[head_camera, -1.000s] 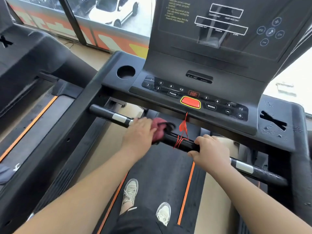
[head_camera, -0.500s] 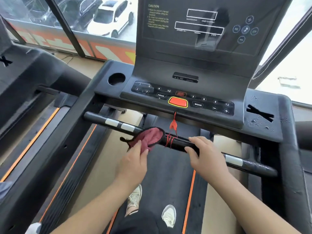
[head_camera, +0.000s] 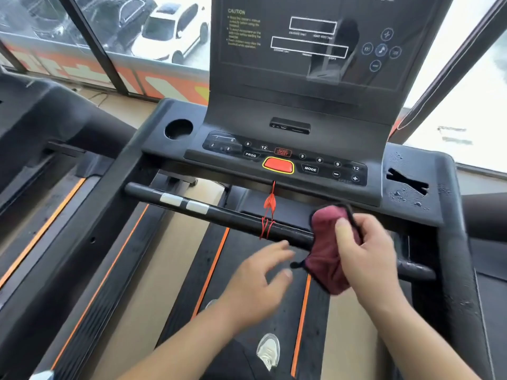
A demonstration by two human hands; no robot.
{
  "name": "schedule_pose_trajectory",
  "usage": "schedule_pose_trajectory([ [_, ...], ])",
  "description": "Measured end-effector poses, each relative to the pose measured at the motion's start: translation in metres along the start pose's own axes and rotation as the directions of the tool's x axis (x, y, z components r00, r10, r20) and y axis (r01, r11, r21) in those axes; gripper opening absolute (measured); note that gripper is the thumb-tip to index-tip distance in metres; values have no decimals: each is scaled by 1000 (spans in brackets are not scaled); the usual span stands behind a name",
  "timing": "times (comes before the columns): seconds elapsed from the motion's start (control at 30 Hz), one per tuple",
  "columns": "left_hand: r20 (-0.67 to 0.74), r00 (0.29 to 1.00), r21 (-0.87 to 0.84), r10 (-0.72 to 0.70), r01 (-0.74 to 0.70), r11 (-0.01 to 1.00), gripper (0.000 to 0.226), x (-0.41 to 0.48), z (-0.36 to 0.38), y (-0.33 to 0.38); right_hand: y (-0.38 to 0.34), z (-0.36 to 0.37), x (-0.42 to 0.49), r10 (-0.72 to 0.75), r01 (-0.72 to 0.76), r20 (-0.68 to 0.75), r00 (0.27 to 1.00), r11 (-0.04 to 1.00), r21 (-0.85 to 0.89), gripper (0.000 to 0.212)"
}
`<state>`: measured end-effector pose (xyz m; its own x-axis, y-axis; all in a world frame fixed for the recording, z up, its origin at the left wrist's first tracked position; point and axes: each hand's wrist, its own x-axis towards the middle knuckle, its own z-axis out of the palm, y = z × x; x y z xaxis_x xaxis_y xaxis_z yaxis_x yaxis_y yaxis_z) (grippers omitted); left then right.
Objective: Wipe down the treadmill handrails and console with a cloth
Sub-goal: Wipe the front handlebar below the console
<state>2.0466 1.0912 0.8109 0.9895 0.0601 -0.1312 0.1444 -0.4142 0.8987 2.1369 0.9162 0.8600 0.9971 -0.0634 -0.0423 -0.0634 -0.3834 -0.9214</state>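
Maroon cloth (head_camera: 326, 250) (just one) pinched in right hand (head_camera: 367, 256) against handrail (head_camera: 236, 215); left hand (head_camera: 260, 283) slack.

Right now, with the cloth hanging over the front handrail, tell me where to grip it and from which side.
Grip the cloth at its fold over the handrail, coming from above on the near side, as the right hand does. It drapes across the round bar, flap hanging below, so wrapping over the top likely clamps both layers.

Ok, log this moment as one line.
step: wiping handrail | right hand: grips cloth over handrail, right of red cord | left hand: fingers spread, holds nothing | console: no hand on it
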Motion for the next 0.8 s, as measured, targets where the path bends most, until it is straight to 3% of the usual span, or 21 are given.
schedule_pose_trajectory([
  [0.07,-149,989,120,-14,32,992,33,10,-14,-12,-22,1,5,-163,162,-14,987,986,-37,7],
  [0.13,-205,978,174,-33,70,982,27,18,-24,-19,-19,18,14,-273,283,73,959,938,-201,13],
  [0.23,-189,977,113,-95,117,987,25,18,-29,-28,20,55,13,-238,455,426,873,713,-534,37],
  [0.27,-177,978,107,-108,128,986,25,16,-29,-31,34,63,11,-246,521,488,837,633,-573,37],
  [0.37,-153,981,131,-116,137,982,25,13,-34,-42,57,56,19,-362,633,527,769,544,-551,25],
  [0.47,-132,981,135,-140,158,978,27,19,-40,-48,68,50,36,-396,752,640,659,354,-556,42],
  [0.57,-108,985,154,-131,147,977,29,24,-43,-48,76,72,35,-280,742,690,667,176,-647,61],
  [0.63,-92,987,149,-129,141,979,31,25,-44,-50,80,87,30,-273,704,659,701,116,-700,64],
  [0.73,-81,987,152,-135,146,978,33,23,-46,-55,76,99,33,-345,691,622,703,124,-712,51],
  [0.8,-78,987,155,-140,151,976,34,22,-48,-58,67,105,34,-270,661,609,746,190,-726,44],
])
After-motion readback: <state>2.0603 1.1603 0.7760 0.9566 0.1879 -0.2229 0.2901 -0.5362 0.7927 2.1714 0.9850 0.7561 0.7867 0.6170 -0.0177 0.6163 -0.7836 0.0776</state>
